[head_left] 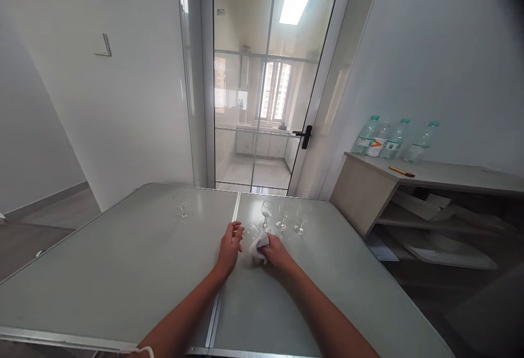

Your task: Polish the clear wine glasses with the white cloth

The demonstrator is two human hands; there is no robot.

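Observation:
My left hand (230, 246) rests on the grey table (123, 260) with its fingers curled loosely apart, right beside a clear wine glass (250, 232) that looks to be lying on its side. My right hand (275, 251) is closed on a white cloth (257, 246), which touches that glass. Three more wine glasses stand upright just beyond my hands: one (266, 214), a second (282, 217) and a third (301, 220). A further glass (183, 208) stands alone at the far left of the table.
A glass door with a black handle (305, 136) stands behind the table. To the right is a wooden shelf unit (409, 183) carrying several water bottles (393, 139). A seam (221, 292) runs down the table's middle.

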